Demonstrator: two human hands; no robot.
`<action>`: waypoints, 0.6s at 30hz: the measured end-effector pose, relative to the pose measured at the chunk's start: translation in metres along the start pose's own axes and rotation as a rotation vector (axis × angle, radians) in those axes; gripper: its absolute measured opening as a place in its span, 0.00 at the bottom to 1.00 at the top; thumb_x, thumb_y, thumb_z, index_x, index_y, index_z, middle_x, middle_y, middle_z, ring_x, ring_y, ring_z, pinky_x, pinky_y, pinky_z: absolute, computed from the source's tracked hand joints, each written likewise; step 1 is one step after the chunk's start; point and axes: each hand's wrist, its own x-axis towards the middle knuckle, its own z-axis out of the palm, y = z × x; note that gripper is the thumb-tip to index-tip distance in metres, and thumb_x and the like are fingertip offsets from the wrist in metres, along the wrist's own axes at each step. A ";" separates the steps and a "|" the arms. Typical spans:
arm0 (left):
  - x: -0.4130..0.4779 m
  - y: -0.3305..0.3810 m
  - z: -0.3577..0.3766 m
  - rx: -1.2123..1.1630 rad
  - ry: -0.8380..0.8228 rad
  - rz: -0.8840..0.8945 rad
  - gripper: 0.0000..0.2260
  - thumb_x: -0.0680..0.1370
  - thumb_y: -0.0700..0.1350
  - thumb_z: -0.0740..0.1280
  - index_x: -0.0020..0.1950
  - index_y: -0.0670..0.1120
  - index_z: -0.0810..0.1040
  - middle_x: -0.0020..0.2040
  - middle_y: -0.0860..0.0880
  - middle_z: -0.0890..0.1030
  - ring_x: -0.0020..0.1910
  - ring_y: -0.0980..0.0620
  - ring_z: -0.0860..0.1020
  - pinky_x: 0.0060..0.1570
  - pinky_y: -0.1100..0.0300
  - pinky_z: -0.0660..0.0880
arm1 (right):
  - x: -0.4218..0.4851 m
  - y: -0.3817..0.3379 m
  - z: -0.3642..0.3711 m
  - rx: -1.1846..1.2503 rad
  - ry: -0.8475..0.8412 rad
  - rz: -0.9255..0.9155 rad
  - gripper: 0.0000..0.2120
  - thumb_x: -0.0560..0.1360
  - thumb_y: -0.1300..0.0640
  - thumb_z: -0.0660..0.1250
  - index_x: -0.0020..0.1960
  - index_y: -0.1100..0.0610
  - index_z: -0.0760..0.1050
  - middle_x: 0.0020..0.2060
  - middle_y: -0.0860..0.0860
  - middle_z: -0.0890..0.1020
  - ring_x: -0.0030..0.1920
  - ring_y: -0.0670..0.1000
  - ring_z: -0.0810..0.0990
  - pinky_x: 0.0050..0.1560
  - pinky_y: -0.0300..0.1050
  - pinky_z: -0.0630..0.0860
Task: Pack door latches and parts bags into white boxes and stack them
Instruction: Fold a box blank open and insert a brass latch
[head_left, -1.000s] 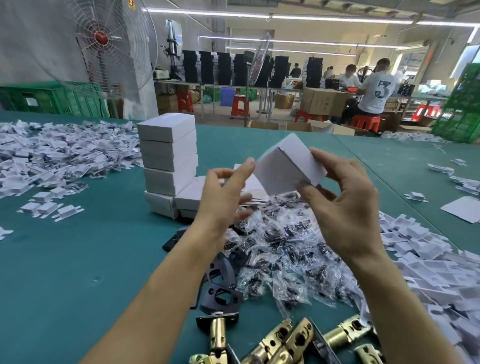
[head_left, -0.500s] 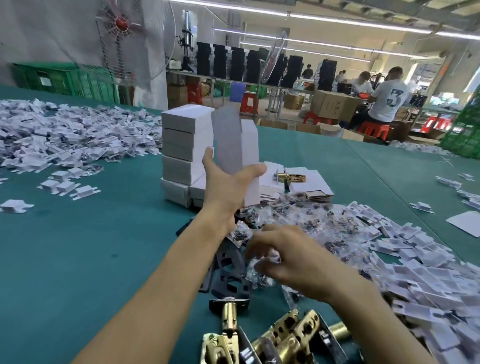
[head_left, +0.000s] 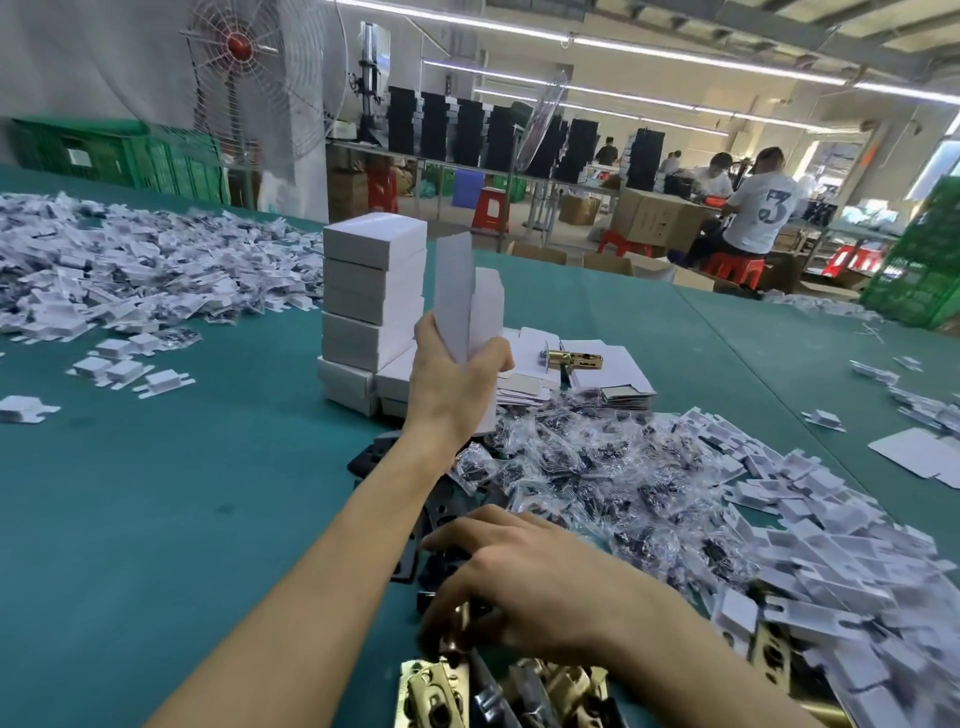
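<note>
My left hand (head_left: 452, 384) grips a white box (head_left: 462, 301) upright above the table, its top flap standing open. Just behind it rises a stack of closed white boxes (head_left: 369, 291). Lower down, my right hand (head_left: 524, 582) reaches into the pile of brass door latches (head_left: 447, 691) at the near edge. Its fingers curl round one brass latch (head_left: 460, 621), which they partly hide. A heap of clear parts bags (head_left: 597, 483) lies between my hands and to the right.
Black plates (head_left: 374, 457) lie under my left forearm. Flat box blanks (head_left: 608, 369) carry a single latch (head_left: 574, 358). White card inserts are heaped at right (head_left: 831, 561) and far left (head_left: 130, 270). Bare green tabletop (head_left: 182, 493) spreads to the left.
My right hand has left the white box, passed over the parts bags and dropped onto the brass latches. My left hand has turned the box upright and holds it alone.
</note>
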 end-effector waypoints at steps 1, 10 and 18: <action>0.000 0.000 -0.001 -0.003 -0.023 -0.009 0.34 0.64 0.56 0.70 0.67 0.53 0.63 0.54 0.49 0.74 0.49 0.48 0.76 0.41 0.55 0.74 | -0.001 0.001 0.001 -0.034 0.030 -0.003 0.20 0.75 0.52 0.71 0.63 0.34 0.75 0.73 0.44 0.65 0.70 0.49 0.62 0.68 0.53 0.67; 0.009 0.002 -0.008 -0.134 0.154 0.089 0.34 0.65 0.59 0.79 0.66 0.58 0.67 0.54 0.54 0.80 0.48 0.59 0.81 0.43 0.66 0.76 | -0.014 0.031 -0.001 -0.007 0.298 0.204 0.14 0.74 0.45 0.70 0.59 0.41 0.77 0.71 0.43 0.67 0.69 0.45 0.64 0.71 0.46 0.64; 0.003 -0.009 0.000 0.062 -0.187 0.037 0.29 0.69 0.50 0.78 0.65 0.59 0.68 0.57 0.56 0.75 0.49 0.56 0.78 0.39 0.65 0.73 | -0.045 0.078 -0.025 0.107 0.796 0.662 0.14 0.71 0.52 0.75 0.55 0.51 0.81 0.53 0.47 0.68 0.55 0.46 0.64 0.56 0.42 0.61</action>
